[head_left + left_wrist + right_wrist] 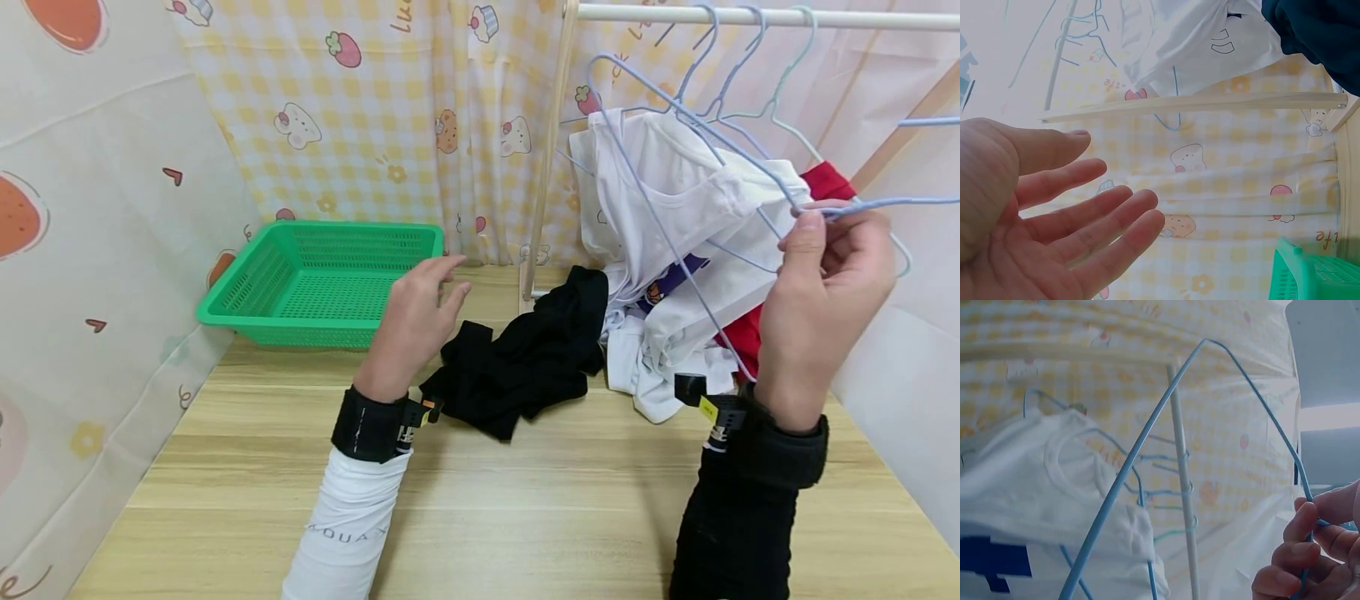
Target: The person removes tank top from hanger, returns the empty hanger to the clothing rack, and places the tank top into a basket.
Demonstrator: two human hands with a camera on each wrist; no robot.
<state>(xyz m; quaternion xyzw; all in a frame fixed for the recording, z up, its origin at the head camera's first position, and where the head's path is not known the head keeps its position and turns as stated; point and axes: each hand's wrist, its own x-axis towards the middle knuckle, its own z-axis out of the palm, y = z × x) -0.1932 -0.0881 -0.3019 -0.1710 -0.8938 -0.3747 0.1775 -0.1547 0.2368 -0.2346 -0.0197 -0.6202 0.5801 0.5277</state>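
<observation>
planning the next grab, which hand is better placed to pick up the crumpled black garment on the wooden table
Left. The left hand hovers open beside the crumpled black garment, while the right hand already grips a light blue wire hanger.

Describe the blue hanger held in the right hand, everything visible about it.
The blue hanger is thin wire, pale blue, bent into a triangular frame with rounded corners. It carries no garment and is off the white rail, held tilted in the air above the white shirts that hang from other hangers. The right hand pinches it near one end, fingers curled round the wire; in the right wrist view the wire arcs up and away from the fingers. Its hook is not clearly seen. Nothing else touches it for certain.
</observation>
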